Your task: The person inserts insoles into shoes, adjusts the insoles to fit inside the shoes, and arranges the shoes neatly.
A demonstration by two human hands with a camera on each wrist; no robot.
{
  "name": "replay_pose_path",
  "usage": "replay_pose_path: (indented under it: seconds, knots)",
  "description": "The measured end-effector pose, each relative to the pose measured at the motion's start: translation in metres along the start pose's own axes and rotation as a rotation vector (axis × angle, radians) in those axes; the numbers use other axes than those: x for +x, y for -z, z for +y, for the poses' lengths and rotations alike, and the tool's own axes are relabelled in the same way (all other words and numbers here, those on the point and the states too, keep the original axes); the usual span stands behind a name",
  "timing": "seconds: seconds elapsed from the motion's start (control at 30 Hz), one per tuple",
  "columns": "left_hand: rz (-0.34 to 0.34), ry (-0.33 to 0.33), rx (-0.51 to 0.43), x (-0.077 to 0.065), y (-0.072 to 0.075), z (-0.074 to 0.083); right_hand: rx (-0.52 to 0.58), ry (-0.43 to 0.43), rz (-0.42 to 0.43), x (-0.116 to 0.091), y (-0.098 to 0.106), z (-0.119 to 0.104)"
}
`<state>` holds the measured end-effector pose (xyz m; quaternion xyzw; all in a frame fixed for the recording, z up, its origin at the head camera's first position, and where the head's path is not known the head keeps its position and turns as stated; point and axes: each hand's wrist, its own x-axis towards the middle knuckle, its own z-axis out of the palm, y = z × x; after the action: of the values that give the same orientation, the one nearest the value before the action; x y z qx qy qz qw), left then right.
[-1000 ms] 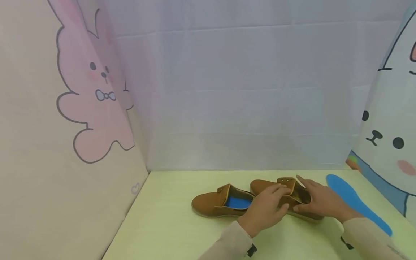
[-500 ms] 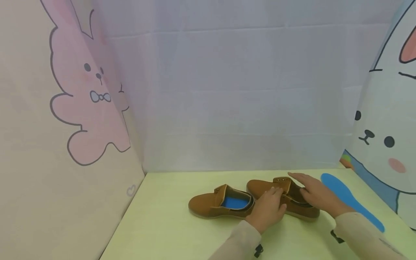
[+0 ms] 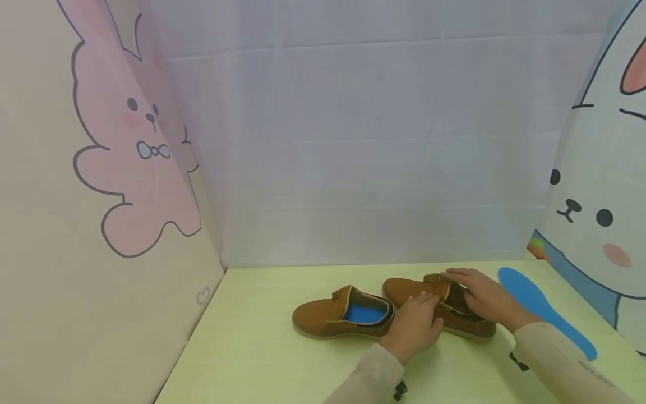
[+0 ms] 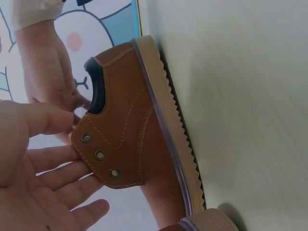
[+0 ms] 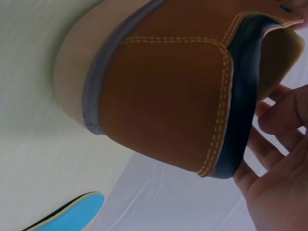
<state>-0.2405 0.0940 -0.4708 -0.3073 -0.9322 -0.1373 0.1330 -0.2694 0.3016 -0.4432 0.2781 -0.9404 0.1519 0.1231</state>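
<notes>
My left hand (image 3: 411, 328): spread by the eyelet flap (image 4: 103, 156) | my right hand (image 3: 489, 297): loosely spread near the navy collar (image 5: 243, 101) | brown leather shoe (image 3: 461, 325): upright between them on pale-yellow tabletop (image 3: 252, 359), probably for steadying

1. I see a pale yellow-green table (image 3: 242, 336) running back to the wall, its left edge slanting away from me.
2. Behind it I have a whitish back sheet (image 3: 353, 140) with faint lilac tones, crossed by several horizontal creases and lighter vertical ones.
3. On my left stands a beige side wall (image 3: 40, 196) carrying a pink cartoon rabbit (image 3: 108, 129) with a dark outline and a pale bow tie (image 3: 153, 150).
4. Below the rabbit, near the table's edge, I can make out a small outlined heart (image 3: 203, 295).
5. To my right I get a large white cartoon animal (image 3: 590, 163), partly out of frame, with a pink cheek (image 3: 616, 255).
6. Under its face I see a blue area (image 3: 600, 302) and, at the back corner, an orange-and-green patch (image 3: 537, 248).
</notes>
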Motion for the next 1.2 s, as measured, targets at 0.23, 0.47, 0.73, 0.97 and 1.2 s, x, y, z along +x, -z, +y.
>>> replay_pose_path:
  seconds: [0.23, 0.47, 0.73, 0.97, 1.2]
  knots:
    - [-0.060, 0.004, 0.059, -0.007, 0.001, 0.003, -0.001, -0.044, -0.021, 0.002, -0.002, 0.004]
    - [-0.157, -0.025, 0.146, -0.016, 0.010, 0.008, 0.062, -0.094, -0.051, 0.012, 0.001, 0.011]
    - [-0.228, -0.067, 0.261, -0.025, 0.006, 0.013, 0.148, -0.173, -0.175, 0.017, 0.000, 0.015]
    - [-0.310, -0.078, 0.282, -0.028, 0.005, 0.015, 0.077, -0.146, -0.233, 0.020, -0.012, 0.029]
    - [-0.380, -0.060, 0.246, -0.026, 0.003, 0.014, 0.079, -0.099, -0.227, 0.020, -0.022, 0.040]
